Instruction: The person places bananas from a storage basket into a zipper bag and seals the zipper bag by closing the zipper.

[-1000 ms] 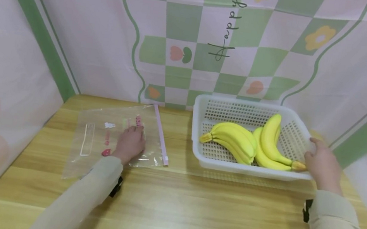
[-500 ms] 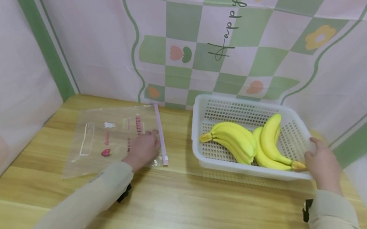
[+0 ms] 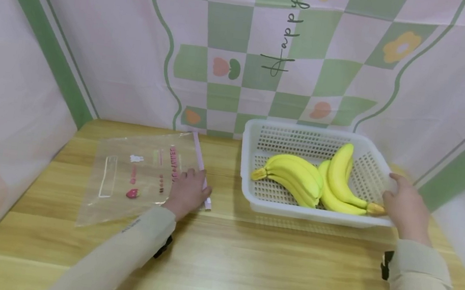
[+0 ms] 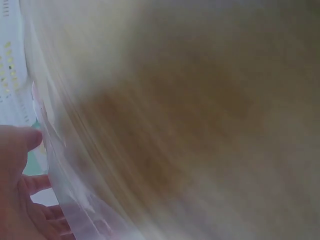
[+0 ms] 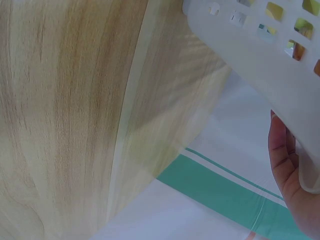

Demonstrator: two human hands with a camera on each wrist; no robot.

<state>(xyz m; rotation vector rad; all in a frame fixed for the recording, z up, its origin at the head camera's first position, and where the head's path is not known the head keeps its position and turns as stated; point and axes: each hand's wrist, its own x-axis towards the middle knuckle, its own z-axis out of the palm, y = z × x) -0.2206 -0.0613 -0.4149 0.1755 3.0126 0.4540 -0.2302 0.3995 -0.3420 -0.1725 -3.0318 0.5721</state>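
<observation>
In the head view my left hand (image 3: 189, 192) lies over the zip edge of a clear zip bag (image 3: 116, 163) that is flat on the table. The bag has a pale purple slider strip (image 3: 199, 150) and pink prints. In the left wrist view, thumb and fingers touch the bag's edge with a gap between them. My right hand (image 3: 408, 212) grips the right rim of a white plastic basket (image 3: 316, 215); its fingers curl round the rim in the right wrist view. A bunch of bananas (image 3: 295, 176) lies in the basket, with another bunch of bananas (image 3: 341, 180) right of it.
A wooden table (image 3: 233, 264) bears everything. Behind it hangs a printed cloth (image 3: 231, 26) with green checks, close to the basket's back. Similar cloth stands along the left and right sides.
My left hand has slid right across the bag to its zip edge. My right hand stays on the basket's rim. The bag and the bananas look unmoved.
</observation>
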